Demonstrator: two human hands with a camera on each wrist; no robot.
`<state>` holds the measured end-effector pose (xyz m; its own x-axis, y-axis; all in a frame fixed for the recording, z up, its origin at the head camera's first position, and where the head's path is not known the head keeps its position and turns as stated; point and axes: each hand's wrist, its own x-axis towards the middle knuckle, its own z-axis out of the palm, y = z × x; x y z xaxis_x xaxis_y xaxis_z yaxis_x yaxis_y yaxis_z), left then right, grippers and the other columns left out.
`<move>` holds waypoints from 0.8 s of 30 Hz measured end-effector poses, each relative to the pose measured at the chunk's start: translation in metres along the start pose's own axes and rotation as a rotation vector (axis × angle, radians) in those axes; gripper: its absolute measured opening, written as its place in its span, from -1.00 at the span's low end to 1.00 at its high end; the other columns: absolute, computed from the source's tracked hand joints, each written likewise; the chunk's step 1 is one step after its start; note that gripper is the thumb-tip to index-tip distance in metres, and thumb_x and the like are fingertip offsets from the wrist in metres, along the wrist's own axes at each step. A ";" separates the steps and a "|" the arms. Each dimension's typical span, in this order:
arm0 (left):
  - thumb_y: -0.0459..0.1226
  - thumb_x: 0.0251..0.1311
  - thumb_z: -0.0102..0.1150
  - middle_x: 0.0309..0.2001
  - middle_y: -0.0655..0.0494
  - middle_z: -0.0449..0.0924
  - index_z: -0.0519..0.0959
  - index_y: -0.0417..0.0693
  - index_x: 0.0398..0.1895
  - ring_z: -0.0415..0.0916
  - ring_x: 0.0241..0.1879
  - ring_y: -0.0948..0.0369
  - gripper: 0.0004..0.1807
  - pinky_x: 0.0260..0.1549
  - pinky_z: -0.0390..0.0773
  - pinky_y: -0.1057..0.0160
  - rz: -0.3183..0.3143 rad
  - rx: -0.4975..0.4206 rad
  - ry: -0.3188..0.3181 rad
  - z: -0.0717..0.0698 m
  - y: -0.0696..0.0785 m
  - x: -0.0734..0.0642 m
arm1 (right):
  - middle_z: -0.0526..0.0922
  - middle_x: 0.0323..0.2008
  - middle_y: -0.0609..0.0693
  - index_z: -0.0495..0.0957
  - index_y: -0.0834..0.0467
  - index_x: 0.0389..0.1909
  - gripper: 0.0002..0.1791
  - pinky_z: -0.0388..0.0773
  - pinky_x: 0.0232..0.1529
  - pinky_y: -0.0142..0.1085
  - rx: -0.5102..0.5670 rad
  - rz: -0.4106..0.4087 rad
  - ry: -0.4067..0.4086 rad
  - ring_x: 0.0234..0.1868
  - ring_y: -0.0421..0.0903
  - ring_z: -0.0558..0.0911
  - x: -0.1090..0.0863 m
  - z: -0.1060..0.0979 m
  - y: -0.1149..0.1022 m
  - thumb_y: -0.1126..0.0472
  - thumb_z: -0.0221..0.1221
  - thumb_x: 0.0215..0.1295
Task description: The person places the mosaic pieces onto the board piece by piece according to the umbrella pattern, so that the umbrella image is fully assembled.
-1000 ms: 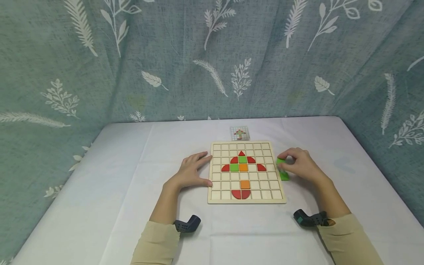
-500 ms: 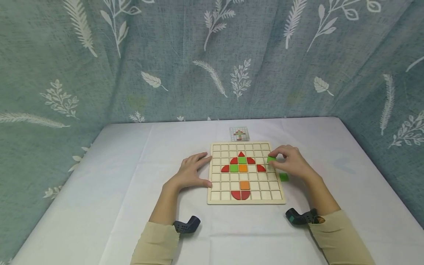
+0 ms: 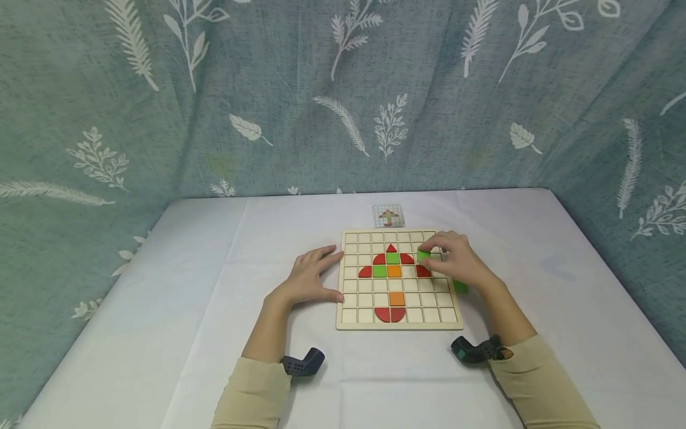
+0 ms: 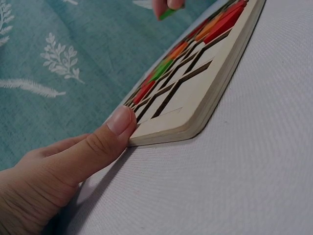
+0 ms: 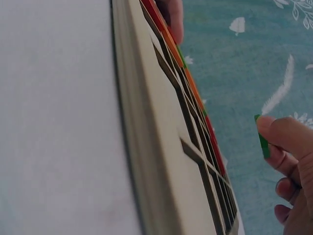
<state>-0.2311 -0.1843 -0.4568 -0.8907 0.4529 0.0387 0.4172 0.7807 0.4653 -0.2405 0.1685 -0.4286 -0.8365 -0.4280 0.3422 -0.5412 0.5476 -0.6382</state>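
The right hand (image 3: 457,257) pinches a green square tile (image 3: 424,255) between thumb and fingertips, over the right part of a wooden grid board (image 3: 360,300). In the right wrist view the tile (image 5: 263,139) is held on edge, above the board surface. The left hand (image 3: 307,277) lies spread at the board's left side, its fingertips and thumb touching the frame. Its thumb (image 4: 105,139) rests at the near corner in the left wrist view. Set in the grid are red quarter-round pieces (image 3: 398,314), a red triangle (image 3: 391,248), green squares (image 3: 379,271) and orange squares (image 3: 396,298).
Another green square (image 3: 460,286) lies on the white tablecloth (image 3: 257,238) just right of the board, partly behind the right hand. A small clear card (image 3: 388,216) with a printed tile pattern lies past the board's far edge. A leaf-patterned curtain (image 3: 289,119) surrounds the table.
The right hand has lifted the green square tile from beside the board and carried it left over the grid. The left hand has stayed in place.
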 end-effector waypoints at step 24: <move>0.29 -0.38 0.42 0.45 0.07 0.06 0.24 0.15 0.41 -0.06 0.43 0.01 0.15 0.33 -0.05 -0.07 -0.022 -0.007 -0.002 0.001 0.002 0.000 | 0.66 -0.23 -0.01 0.69 0.11 -0.24 -0.78 0.11 -0.16 -0.09 -0.093 -0.130 -0.074 -0.20 -0.05 0.44 0.002 0.027 -0.001 0.17 0.38 0.05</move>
<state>-0.2302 -0.1827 -0.4564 -0.8994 0.4362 0.0269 0.3961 0.7876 0.4719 -0.2395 0.1470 -0.4459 -0.7522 -0.5497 0.3634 -0.6528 0.5468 -0.5242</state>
